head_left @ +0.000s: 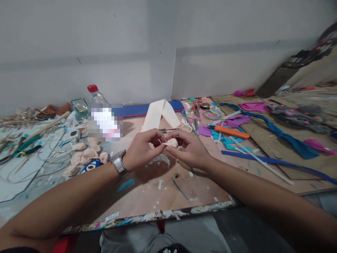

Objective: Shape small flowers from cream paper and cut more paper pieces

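Note:
Above the middle of the table, a small pale-peach crumpled paper rosette (pixel 172 142) is pinched between both hands. My left hand (pixel 143 144), below a silver wristwatch (pixel 119 162), is closed with thumb and fingers on the rosette's narrow left end. My right hand (pixel 188 147) closes round its fuller right side. Right behind the hands lies a folded cream paper strip (pixel 154 116). Several similar peach paper pieces (pixel 88 154) are clustered left of the watch, beside a blue item with an eye design (pixel 91 166).
A red-capped bottle (pixel 98 98) stands back left, partly blurred. Green-handled pliers (pixel 27 146), cords and thin sticks lie at left. To the right are an orange cutter (pixel 231 132), a white stick (pixel 263 161), a blue strip (pixel 250 158) and coloured paper scraps. A wall rises behind.

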Motion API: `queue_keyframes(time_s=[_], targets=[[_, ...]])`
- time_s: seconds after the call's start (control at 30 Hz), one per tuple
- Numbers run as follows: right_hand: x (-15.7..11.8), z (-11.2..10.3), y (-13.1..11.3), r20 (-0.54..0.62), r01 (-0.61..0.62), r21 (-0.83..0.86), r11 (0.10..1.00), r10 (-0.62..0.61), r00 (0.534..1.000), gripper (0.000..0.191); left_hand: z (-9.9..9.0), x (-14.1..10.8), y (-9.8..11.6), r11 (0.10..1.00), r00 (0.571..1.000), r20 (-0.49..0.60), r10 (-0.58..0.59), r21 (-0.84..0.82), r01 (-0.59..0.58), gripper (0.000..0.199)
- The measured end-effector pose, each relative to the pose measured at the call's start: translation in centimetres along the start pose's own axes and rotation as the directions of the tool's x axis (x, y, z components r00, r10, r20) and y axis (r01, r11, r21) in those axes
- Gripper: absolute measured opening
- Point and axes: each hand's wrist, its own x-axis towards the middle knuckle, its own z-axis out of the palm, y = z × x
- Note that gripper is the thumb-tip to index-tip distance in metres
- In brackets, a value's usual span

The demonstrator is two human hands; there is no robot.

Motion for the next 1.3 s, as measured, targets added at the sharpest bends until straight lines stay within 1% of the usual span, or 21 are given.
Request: queue_keyframes(time_s=[0.07,0.13,0.23,0.37,0.43,0.5,0.6,0.67,0.87,1.07,1.2,1.3], targets=[[0.0,-0.1,0.1,-0.006,0.026,-0.036,0.999,-0.027,1.000,0.022,0.0,0.0,0.1,1.000,1.000,0.010,0.000,-0.009,0.000,0.005],[0.0,-0.2,0.2,-0.014,0.026,-0.033,0.999,-0.027,1.000,0.022,-0.1,0.0,0.1,0.999,1.000,0.016,-0.003,-0.044,0.004,0.007],[0.0,-0.3,0.2,-0.042,-0.001,-0.003,1.000,0.001,0.999,0.024,-0.1,0.1,0.1,0.988,0.999,0.034,-0.015,-0.155,0.020,0.011],[0.0,-0.3,0.1,-0.075,-0.023,0.051,0.998,0.027,0.997,0.025,-0.1,0.3,0.0,0.942,0.996,0.073,-0.055,-0.327,0.076,0.016],[0.0,-0.3,0.2,-0.073,-0.035,0.077,0.996,0.040,0.997,0.026,-0.1,0.4,-0.1,0.920,0.994,0.075,-0.080,-0.378,0.103,0.016],[-0.1,-0.2,0.3,-0.069,-0.051,0.106,0.993,0.058,0.996,0.027,0.0,0.4,-0.1,0.912,0.992,0.075,-0.100,-0.392,0.121,0.016],[0.0,0.0,0.4,-0.065,-0.062,0.113,0.992,0.069,0.995,0.027,-0.1,0.4,-0.2,0.919,0.992,0.059,-0.113,-0.374,0.127,0.017],[0.0,0.0,0.3,-0.054,-0.040,0.071,0.997,0.044,0.998,0.026,-0.1,0.4,-0.2,0.933,0.993,0.047,-0.108,-0.340,0.118,0.017],[0.2,-0.2,-0.1,-0.017,0.057,-0.148,0.987,-0.060,0.998,0.016,-0.1,0.1,-0.3,0.970,0.998,0.054,-0.037,-0.236,0.049,0.012],[0.2,-0.3,0.3,0.016,0.112,-0.366,0.924,-0.114,0.993,0.006,0.0,0.0,-0.3,0.989,0.999,0.049,-0.021,-0.144,0.027,0.009],[0.3,-0.5,0.8,0.036,0.117,-0.398,0.910,-0.112,0.993,0.005,0.0,0.1,-0.2,0.991,0.998,0.042,-0.049,-0.120,0.053,0.006],[0.3,-0.5,1.0,0.056,0.107,-0.384,0.917,-0.093,0.994,0.007,-0.1,0.1,-0.1,0.993,0.998,0.060,-0.033,-0.112,0.040,0.006]])
